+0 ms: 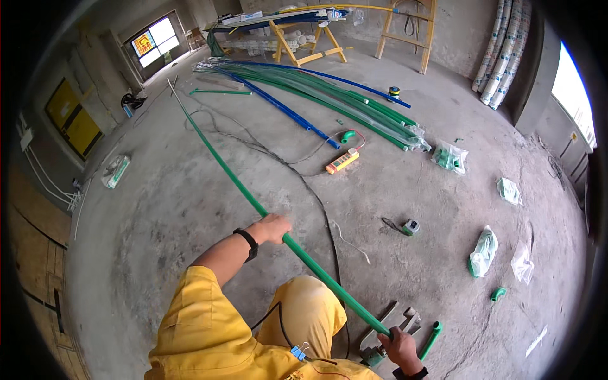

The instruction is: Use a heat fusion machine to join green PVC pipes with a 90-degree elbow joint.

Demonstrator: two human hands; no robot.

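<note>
A long green pipe runs diagonally from my lower right toward the far left of the floor. My left hand is closed round it near the middle of the view, and my right hand grips it by its near end. Beneath that hand lie metal tools, partly hidden, with a short green pipe piece beside them. My yellow-clad knee is bent below the pipe.
Bundled green pipes, blue pipes and an orange power strip with trailing cables lie ahead. Bagged fittings, a tape measure and a green elbow are to my right. Trestles stand behind; a yellow door is left.
</note>
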